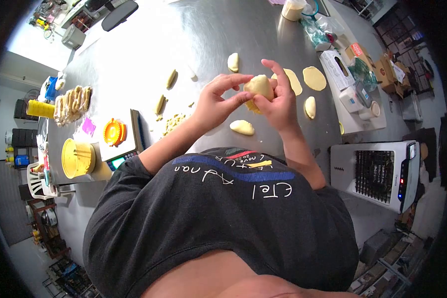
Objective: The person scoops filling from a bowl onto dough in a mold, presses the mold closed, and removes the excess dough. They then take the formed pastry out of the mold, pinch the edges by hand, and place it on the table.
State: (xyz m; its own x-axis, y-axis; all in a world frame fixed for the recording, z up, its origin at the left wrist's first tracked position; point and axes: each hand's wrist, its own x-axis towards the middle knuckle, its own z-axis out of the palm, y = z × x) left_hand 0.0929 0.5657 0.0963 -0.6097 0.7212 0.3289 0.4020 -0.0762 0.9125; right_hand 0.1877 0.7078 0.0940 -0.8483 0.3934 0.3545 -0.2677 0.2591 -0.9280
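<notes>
My left hand (222,97) and my right hand (282,102) both pinch a folded piece of pale dough (259,86) above the steel table. Left thumb and fingertips press its left edge; the right thumb supports it from below, with one right finger raised. Some yellowish filling shows under the dough, partly hidden by the fingers. Flat dough rounds (314,78) lie to the right. Around my hands rest closed, plump dough pieces (242,127). Greenish-yellow filling rolls (171,79) and smaller filling bits (174,122) lie left of my left hand.
To the left are a kitchen scale (134,131) with an orange dough mould (114,132) on it, a yellow tub (78,158) and a bag of filling rolls (73,105). Boxes (336,69) line a side counter at right. A white air cooler (375,174) stands beside the table.
</notes>
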